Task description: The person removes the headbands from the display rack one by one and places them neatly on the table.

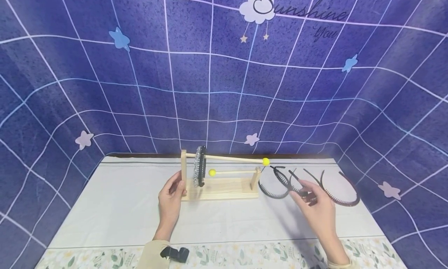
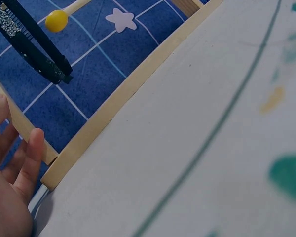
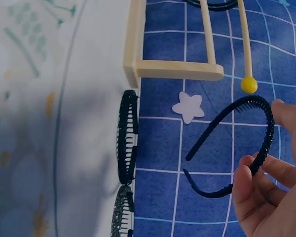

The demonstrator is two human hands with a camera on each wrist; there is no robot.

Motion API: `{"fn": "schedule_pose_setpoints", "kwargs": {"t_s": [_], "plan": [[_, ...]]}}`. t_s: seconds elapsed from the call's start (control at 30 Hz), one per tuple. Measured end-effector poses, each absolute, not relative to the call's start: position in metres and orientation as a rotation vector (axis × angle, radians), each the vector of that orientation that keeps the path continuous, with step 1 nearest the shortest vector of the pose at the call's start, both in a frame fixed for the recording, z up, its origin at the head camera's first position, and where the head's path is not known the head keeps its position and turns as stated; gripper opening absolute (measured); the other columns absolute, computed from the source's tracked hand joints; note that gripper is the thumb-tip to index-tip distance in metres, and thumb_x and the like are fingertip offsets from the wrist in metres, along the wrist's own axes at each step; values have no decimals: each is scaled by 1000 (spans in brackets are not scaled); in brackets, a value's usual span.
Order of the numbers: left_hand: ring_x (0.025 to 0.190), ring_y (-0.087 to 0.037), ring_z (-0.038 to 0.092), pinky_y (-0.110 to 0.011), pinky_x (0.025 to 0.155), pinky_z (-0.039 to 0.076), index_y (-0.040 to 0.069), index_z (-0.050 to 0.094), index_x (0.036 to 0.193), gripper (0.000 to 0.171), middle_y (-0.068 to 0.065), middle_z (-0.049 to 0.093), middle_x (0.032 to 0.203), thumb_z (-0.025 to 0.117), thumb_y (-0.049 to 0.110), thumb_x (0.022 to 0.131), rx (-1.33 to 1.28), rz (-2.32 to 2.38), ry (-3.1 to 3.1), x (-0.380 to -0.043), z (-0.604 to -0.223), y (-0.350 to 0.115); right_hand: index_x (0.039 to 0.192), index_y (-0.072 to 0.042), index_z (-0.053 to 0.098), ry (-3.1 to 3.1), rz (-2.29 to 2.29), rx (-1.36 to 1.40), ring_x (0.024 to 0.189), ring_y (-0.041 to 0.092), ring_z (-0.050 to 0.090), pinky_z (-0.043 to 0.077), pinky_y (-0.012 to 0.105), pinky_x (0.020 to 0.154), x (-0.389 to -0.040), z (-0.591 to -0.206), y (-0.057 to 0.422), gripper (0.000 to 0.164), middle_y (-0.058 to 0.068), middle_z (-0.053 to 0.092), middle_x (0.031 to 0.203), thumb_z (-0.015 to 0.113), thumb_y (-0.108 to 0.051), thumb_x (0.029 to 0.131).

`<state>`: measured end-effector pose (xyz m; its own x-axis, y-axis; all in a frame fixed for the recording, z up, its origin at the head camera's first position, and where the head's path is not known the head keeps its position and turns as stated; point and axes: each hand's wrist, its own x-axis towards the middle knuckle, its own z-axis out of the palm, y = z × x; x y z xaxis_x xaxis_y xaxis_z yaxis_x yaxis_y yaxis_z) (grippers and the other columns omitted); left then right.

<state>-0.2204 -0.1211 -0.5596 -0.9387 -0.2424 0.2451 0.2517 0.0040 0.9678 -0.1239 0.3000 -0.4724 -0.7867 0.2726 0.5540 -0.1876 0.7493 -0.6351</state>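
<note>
A wooden stand (image 1: pixel 224 189) has a base, two uprights and two rods with yellow ball ends. My left hand (image 1: pixel 170 206) grips its left upright (image 2: pixel 19 116), thumb and fingers on either side. A silver glittery headband (image 1: pixel 196 167) and a black headband (image 1: pixel 202 166) hang together on the upper rod (image 1: pixel 231 159). To the right of the stand, my right hand (image 1: pixel 319 210) pinches a black toothed headband (image 3: pixel 266 143) between thumb and fingers. It is raised near the yellow ball (image 3: pixel 249 85) at the upper rod's end, apart from it.
Several more headbands lie on the white cloth right of the stand, among them a black one (image 1: pixel 273 195) and a dark one (image 1: pixel 350 203) at the far right. Behind the table hangs a blue gridded curtain (image 1: pixel 224 105). A floral strip (image 1: pixel 224 255) runs along the front edge.
</note>
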Motion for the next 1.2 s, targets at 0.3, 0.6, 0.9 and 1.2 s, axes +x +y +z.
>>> {"fn": "schedule_pose_setpoints", "kwargs": {"t_s": [0.3,0.6,0.9,1.2], "plan": [[117,-4,67,-20,93,68,-2,60,154,43,-18,63,150,66,12,113,3,-2006,-1946,-221,-560,-120,103,-12,82,-2324,796,-55,70,7,64,54,3,63,-112,-482,302,32,1,80,92,102,-18,79],[120,-3,66,-21,94,68,0,61,154,44,-17,64,151,67,12,113,24,-2002,-1963,-221,-560,-120,96,-14,79,-2346,773,4,76,8,65,58,9,60,-101,-492,305,32,0,79,100,103,-15,75],[118,-4,67,-20,92,68,-1,61,154,43,-16,64,149,67,10,112,16,-2009,-1941,-221,-561,-120,100,-14,78,-2377,733,91,81,6,66,56,7,58,-92,-503,308,38,5,79,112,104,-11,73],[120,-3,65,-18,94,67,0,61,154,43,-17,64,149,67,14,113,9,-1993,-1958,-221,-559,-120,94,-14,78,-2366,797,129,63,3,60,54,8,53,-83,-513,309,37,16,72,127,105,-6,70]]}}
